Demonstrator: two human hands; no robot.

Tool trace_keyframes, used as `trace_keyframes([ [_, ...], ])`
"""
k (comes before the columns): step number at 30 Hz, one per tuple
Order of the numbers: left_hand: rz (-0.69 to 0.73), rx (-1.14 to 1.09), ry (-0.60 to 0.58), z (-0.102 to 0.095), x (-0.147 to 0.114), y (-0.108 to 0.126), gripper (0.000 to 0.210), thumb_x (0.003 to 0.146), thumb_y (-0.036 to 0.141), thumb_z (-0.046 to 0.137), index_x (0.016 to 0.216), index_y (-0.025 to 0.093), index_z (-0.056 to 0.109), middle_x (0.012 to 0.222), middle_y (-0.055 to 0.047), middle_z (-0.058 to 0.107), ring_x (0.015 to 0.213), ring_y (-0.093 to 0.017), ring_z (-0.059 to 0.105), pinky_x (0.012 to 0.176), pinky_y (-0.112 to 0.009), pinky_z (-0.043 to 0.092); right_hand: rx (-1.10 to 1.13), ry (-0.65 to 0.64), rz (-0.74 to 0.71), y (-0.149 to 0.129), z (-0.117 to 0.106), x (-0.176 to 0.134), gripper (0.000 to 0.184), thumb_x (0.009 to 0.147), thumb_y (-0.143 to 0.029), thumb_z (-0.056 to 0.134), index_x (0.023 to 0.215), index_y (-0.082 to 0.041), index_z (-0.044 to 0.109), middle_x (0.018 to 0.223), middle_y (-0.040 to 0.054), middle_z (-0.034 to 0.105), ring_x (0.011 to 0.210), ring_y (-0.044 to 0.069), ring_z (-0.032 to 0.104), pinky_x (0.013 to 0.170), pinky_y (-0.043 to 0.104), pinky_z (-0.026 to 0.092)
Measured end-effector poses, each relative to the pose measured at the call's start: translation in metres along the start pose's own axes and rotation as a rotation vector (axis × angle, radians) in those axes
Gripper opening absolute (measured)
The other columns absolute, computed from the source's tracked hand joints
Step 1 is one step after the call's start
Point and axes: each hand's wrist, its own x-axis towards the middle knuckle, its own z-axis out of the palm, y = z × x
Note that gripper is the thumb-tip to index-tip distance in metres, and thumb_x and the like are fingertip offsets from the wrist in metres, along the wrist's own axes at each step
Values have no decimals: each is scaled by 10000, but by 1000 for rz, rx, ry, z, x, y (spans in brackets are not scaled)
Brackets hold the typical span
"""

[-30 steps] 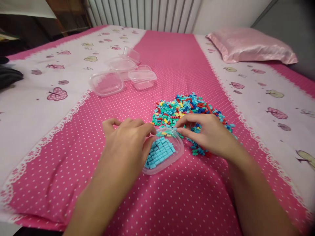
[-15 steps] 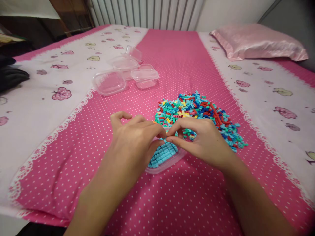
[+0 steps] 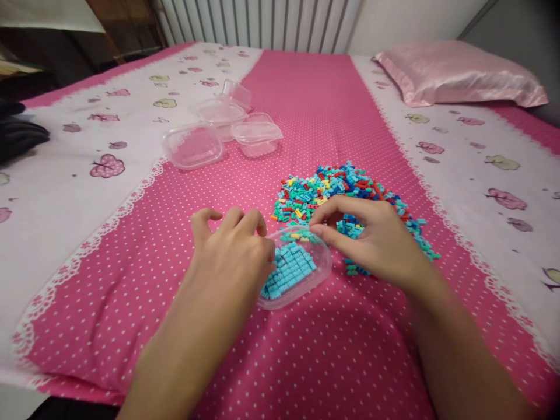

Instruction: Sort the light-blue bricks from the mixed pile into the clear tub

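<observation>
A clear plastic container (image 3: pixel 324 273) sits on the bed in front of me. Rows of light-blue toy building bricks (image 3: pixel 292 267) are lined up inside it, and loose green and yellow bricks (image 3: pixel 299 235) lie at its far end. My left hand (image 3: pixel 234 248) is over the container's left side with its fingers curled in; its fingertips are hidden, so what they hold is unclear. At the far right rim, thumb and forefinger of my right hand (image 3: pixel 365 233) are pinched together; anything between them is too small to make out.
A heap of mixed coloured bricks (image 3: pixel 301 201) lies just beyond the container and partly behind my right hand. Several clear containers (image 3: pixel 192 146) stand farther back to the left. A pink pillow (image 3: pixel 459 73) rests at the far right, and a black item (image 3: pixel 20 137) at the left edge.
My hands, which met above the container, have drawn apart: the left a little leftward, the right to the right. More of the light-blue rows and the green and yellow bricks now show.
</observation>
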Motion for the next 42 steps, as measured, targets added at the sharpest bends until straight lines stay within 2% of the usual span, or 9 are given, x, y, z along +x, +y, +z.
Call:
trace_keyframes([
  [8, -75, 14, -155, -2, 8, 6, 129, 823, 154, 786, 736, 250, 789, 1059, -79, 720, 1016, -335, 604, 1001, -712, 344, -18, -1, 15, 3, -5, -1, 90, 956, -237, 661, 879, -227, 707, 861, -29, 750, 821, 132, 687, 772, 257, 507],
  [16, -25, 12, -45, 5, 6, 3, 175, 784, 116, 774, 650, 223, 737, 995, -94, 718, 951, -306, 574, 971, -696, 337, -57, 3, 26, 5, -7, -1, 86, 948, -234, 654, 877, -232, 703, 884, -7, 766, 864, 175, 715, 799, 302, 534],
  [23, -15, 26, -40, 7, 2, 2, 140, 746, 152, 847, 688, 218, 737, 1003, -91, 722, 972, -326, 588, 985, -700, 325, -137, 15, 72, 14, -15, -2, 87, 952, -264, 651, 905, -232, 717, 901, -5, 775, 848, 178, 718, 787, 314, 520],
  [27, -14, -7, -36, 5, 3, 1, 143, 769, 126, 818, 699, 233, 754, 1042, -78, 729, 976, -313, 592, 992, -695, 311, -332, -68, 112, 35, -15, -3, 68, 922, -198, 679, 960, -214, 733, 1013, 44, 782, 976, 241, 715, 878, 388, 499],
  [30, -44, -12, -113, 3, 8, 2, 170, 804, 112, 767, 688, 236, 753, 1043, -81, 730, 967, -302, 589, 985, -693, 313, -425, -152, 121, 46, -8, -3, 80, 907, -182, 700, 963, -214, 747, 1000, 64, 769, 978, 261, 693, 873, 406, 487],
  [33, -70, -15, -168, 1, 11, 4, 184, 809, 111, 752, 670, 232, 752, 1031, -85, 731, 978, -310, 589, 983, -696, 311, -439, -215, 130, 48, 1, -1, 67, 887, -179, 725, 947, -205, 738, 976, 64, 758, 951, 254, 678, 846, 391, 479],
  [38, -80, -36, -112, 2, 9, 5, 194, 806, 110, 753, 652, 227, 743, 1030, -80, 726, 993, -313, 589, 1008, -678, 294, -416, -270, 144, 47, 10, 0, 133, 844, -113, 725, 927, -215, 703, 982, 43, 761, 954, 237, 687, 841, 368, 463],
  [42, -75, -106, -120, 5, 6, -1, 208, 794, 82, 746, 649, 232, 738, 1020, -61, 725, 978, -293, 582, 1012, -669, 270, -393, -309, 133, 45, 9, -1, 154, 858, -89, 667, 926, -224, 697, 920, 21, 754, 861, 195, 674, 783, 328, 453],
])
